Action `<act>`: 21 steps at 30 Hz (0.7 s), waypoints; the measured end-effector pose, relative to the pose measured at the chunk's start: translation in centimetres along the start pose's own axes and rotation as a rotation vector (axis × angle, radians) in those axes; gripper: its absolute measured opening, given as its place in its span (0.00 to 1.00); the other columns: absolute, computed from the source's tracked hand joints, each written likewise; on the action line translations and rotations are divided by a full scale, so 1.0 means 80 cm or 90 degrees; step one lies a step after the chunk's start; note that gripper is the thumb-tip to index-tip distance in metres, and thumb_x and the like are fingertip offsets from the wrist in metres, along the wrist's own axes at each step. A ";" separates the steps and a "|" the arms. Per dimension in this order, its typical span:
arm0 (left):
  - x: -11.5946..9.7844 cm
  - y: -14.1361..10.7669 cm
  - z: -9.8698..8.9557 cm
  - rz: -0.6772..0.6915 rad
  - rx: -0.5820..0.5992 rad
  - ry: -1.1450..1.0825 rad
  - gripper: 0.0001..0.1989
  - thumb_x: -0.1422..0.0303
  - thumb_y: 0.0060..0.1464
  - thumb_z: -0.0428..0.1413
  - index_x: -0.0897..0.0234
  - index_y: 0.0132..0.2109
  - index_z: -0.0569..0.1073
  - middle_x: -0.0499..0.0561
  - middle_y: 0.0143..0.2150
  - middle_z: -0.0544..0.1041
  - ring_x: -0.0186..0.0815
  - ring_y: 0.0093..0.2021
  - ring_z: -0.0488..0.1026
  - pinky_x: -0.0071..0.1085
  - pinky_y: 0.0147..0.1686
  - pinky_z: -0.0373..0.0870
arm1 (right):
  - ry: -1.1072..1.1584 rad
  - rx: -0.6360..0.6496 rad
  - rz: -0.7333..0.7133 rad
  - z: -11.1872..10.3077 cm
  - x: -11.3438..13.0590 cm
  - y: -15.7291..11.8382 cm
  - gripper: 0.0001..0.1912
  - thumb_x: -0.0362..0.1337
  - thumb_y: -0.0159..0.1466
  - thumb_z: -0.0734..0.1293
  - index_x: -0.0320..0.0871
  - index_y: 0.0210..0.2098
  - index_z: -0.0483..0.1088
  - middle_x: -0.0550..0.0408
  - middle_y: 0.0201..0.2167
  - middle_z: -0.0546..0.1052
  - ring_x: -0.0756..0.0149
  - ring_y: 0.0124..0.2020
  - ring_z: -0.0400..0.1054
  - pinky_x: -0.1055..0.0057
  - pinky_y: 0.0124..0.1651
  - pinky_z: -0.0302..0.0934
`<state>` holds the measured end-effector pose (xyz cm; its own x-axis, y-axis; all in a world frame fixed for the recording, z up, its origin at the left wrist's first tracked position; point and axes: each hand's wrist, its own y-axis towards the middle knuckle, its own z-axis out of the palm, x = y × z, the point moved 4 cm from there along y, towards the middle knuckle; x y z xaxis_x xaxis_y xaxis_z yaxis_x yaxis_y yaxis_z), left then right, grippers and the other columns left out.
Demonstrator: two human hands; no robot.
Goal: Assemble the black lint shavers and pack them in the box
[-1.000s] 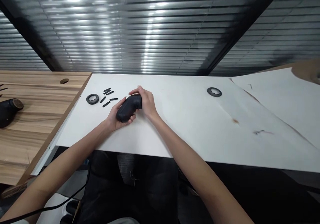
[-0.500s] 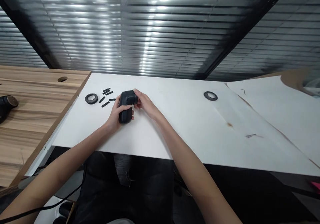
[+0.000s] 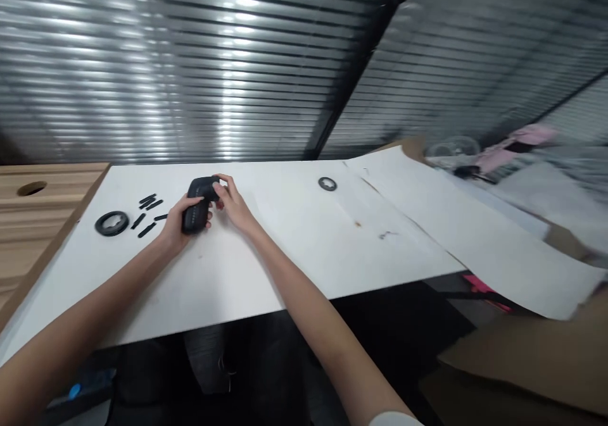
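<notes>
A black L-shaped device point(image 3: 195, 216) is held above the white table. My left hand point(image 3: 176, 220) is wrapped round its thick lower body, thumb across the front. The fingers of my right hand point(image 3: 230, 203) grip the short end that points right. Left of the hands several small black strips point(image 3: 147, 229) lie scattered on the table, beside a black ring point(image 3: 112, 223) with a notched opening. Another dark ring point(image 3: 327, 184) lies farther right. Fine details of the device are too blurred to make out.
The white table point(image 3: 285, 223) meets a wood-grain surface point(image 3: 42, 204) on the left. White sheets point(image 3: 475, 230) and brown cardboard point(image 3: 527, 363) are at the right, with pink items behind. Metal blinds point(image 3: 266, 65) stand along the back.
The view has swung to the right, so the table and hands appear farther left and more of the right side shows. Both hands still hold the black device.
</notes>
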<state>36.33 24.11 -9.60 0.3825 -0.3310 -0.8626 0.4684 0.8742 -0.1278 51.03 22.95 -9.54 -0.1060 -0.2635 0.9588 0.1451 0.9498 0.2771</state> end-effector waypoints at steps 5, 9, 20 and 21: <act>0.007 0.021 0.005 -0.035 0.018 -0.009 0.20 0.62 0.51 0.66 0.67 0.48 0.75 0.52 0.37 0.78 0.34 0.29 0.75 0.30 0.27 0.77 | -0.044 -0.036 -0.010 -0.019 0.002 -0.004 0.21 0.53 0.74 0.63 0.52 0.61 0.66 0.66 0.27 0.67 0.67 0.31 0.67 0.70 0.41 0.61; 0.012 0.017 0.003 -0.036 0.025 0.012 0.22 0.58 0.52 0.67 0.66 0.50 0.75 0.52 0.39 0.79 0.35 0.30 0.77 0.31 0.29 0.79 | -0.018 0.000 -0.011 -0.019 0.003 -0.009 0.23 0.52 0.74 0.64 0.52 0.64 0.65 0.65 0.27 0.66 0.67 0.31 0.66 0.70 0.41 0.62; 0.010 0.009 0.000 0.133 0.077 0.227 0.29 0.50 0.60 0.66 0.59 0.61 0.72 0.52 0.46 0.80 0.40 0.42 0.78 0.33 0.40 0.76 | 0.138 -0.041 0.128 -0.010 -0.011 -0.003 0.32 0.65 0.62 0.71 0.51 0.54 0.66 0.64 0.28 0.65 0.70 0.24 0.59 0.73 0.24 0.49; 0.007 0.010 -0.001 0.165 0.066 0.256 0.26 0.49 0.62 0.64 0.59 0.60 0.74 0.53 0.49 0.80 0.39 0.46 0.78 0.32 0.43 0.75 | 0.145 -0.047 0.126 -0.011 -0.009 -0.004 0.32 0.65 0.61 0.72 0.51 0.53 0.67 0.64 0.28 0.65 0.71 0.24 0.57 0.73 0.24 0.48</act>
<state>36.83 24.63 -10.25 0.1693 0.0741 -0.9828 0.4833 0.8628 0.1483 51.91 22.71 -10.23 0.1537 -0.1138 0.9815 0.2130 0.9738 0.0796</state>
